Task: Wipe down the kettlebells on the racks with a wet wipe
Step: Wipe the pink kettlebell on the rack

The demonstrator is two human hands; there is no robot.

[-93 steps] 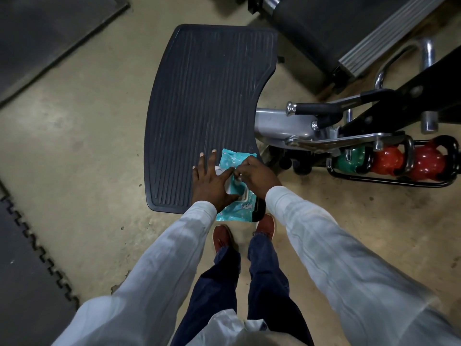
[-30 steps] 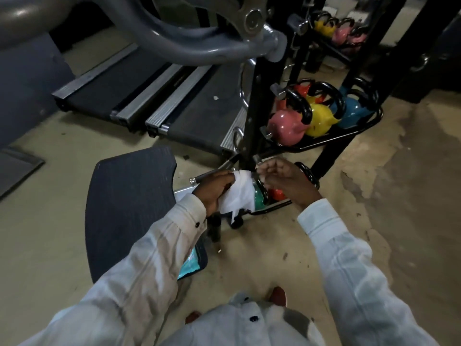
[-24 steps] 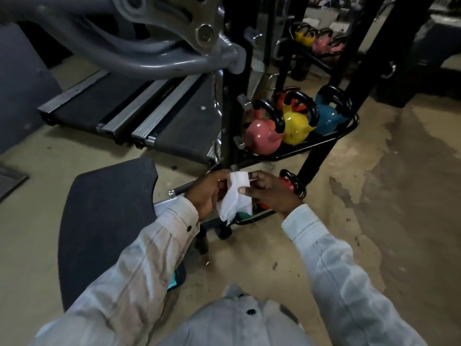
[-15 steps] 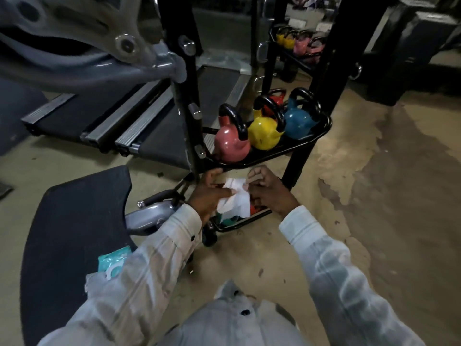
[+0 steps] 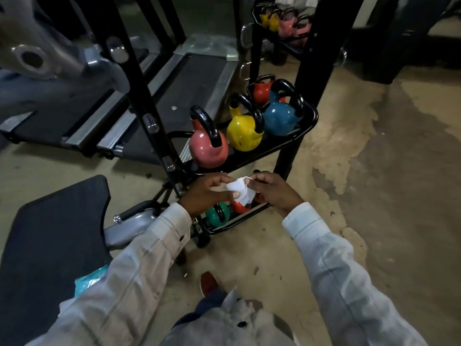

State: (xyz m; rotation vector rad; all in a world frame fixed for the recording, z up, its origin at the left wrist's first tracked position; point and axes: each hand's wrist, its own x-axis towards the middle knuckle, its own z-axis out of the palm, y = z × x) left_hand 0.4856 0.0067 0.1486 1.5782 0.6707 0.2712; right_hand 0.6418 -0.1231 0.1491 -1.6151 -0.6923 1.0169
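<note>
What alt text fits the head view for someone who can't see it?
The left hand and right hand pinch a white wet wipe before a black rack. On its shelf stand a pink kettlebell, a yellow kettlebell and a blue kettlebell; a green kettlebell sits lower.

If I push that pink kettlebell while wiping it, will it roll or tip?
The pink kettlebell likely stays put: it looks like solid metal, heavy for its size, standing upright on the rack shelf. Its glossy body may be slippery under the wet wipe, so its black handle probably gives a surer hold.
</note>
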